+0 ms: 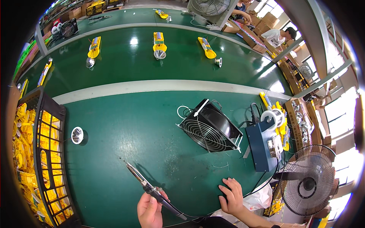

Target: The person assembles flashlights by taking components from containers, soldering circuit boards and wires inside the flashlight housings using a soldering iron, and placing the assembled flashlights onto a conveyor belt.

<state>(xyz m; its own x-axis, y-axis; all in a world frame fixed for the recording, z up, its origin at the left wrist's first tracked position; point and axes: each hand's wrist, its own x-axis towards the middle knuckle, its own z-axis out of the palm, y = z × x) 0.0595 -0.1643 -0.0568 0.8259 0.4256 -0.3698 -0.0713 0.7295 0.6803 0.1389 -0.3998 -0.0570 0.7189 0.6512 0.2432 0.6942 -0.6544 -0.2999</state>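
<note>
My left hand (149, 213) is closed around the dark handle of a soldering iron (138, 176). The iron's metal tip points up and to the left over the green bench, and its cord runs off below. Flat on the bench to the right lies my right hand (232, 193), fingers apart, holding nothing. Beyond the hands stands a black box fan (210, 127) with a wire grille. A small silver reflector cup (77, 135) sits on the left of the bench.
At left is a black crate (47, 159) of yellow plastic parts. A blue soldering station (258, 146) and solder spool (274, 117) stand at right, near a round fan (308, 184). Yellow lamp assemblies (159, 41) lie on the far belt. Two people are at the back right.
</note>
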